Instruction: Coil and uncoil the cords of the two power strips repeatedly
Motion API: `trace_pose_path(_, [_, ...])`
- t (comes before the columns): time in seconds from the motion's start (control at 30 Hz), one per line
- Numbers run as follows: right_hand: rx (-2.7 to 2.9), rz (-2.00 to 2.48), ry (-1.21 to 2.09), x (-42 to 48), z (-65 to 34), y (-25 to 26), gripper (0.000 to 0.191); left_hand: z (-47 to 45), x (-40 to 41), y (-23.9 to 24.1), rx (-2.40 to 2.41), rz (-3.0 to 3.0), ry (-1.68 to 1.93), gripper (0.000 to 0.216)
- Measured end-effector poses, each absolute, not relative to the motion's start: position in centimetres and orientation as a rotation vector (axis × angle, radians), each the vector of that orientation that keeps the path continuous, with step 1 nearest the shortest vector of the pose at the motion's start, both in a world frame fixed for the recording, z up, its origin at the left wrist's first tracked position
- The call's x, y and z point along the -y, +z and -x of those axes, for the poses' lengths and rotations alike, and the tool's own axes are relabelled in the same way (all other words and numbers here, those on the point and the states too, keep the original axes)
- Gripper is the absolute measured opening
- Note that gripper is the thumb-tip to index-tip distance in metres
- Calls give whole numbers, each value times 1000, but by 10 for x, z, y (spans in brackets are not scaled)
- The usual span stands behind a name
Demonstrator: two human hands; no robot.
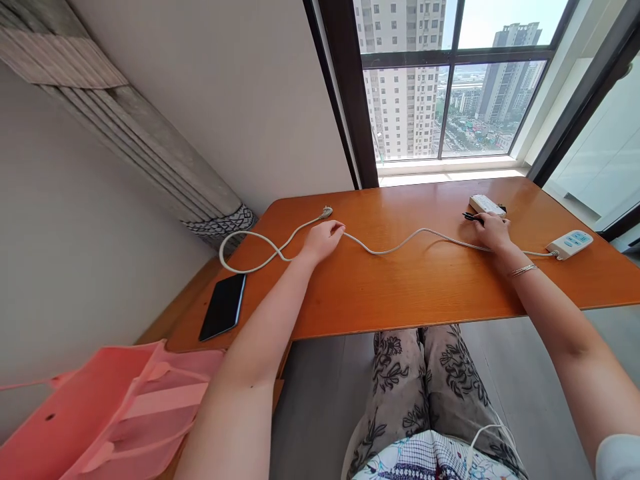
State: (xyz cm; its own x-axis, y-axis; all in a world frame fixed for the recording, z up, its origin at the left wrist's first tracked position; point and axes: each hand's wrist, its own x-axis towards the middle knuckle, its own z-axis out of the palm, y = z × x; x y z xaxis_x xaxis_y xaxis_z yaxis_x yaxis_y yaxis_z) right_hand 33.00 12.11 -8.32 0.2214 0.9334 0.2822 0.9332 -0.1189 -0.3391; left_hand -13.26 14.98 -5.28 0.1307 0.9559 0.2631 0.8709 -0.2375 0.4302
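A white power strip (570,245) lies at the right of the wooden table, and its white cord (385,252) runs left across the top. The cord loops at the far left and ends in a plug (327,212). My left hand (324,240) is closed in a pinch on the cord, a little in front of that plug. My right hand (493,230) reaches over the cord and is closed on a small black plug-like piece (471,217), partly hidden by the fingers. Just beyond it lies a white box-shaped piece (486,204); whether the hand touches it I cannot tell.
A dark tablet or phone (223,307) rests at the left end of the wooden table (410,293). A pink fabric holder with pockets (145,407) hangs at the lower left. A window (450,107) stands behind the table, and a tied curtain (150,153) is on the left.
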Motion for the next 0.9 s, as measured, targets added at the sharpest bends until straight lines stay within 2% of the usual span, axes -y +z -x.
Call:
trace_pose_path(0.13, [1604, 1872, 85, -112, -315, -76, 36, 123, -139, -73, -1924, -2477, 385, 40])
trace_pose_path(0.33, [1473, 1499, 201, -97, -295, -72, 36, 120, -140, -76, -2073, -2405, 158, 43])
trace_pose_path(0.47, [1360, 1374, 290, -83, -266, -75, 36, 90, -128, -66, -1884, -2455, 568, 37])
trace_pose_path(0.57, [1414, 1316, 295, -66, -238, -78, 32, 49, -108, -68, -1521, -2156, 830, 37])
trace_pose_path(0.7, [1730, 1214, 370, -37, -205, -78, 29, -3, -86, -82, -1004, -1288, 808, 51])
trace_pose_path(0.8, [1996, 1146, 365, -17, -194, -76, 30, -19, -77, -91, -898, -926, 757, 41])
trace_pose_path(0.9, [2041, 1156, 256, -15, -200, -71, 31, -20, -73, -95, -911, -866, 729, 32])
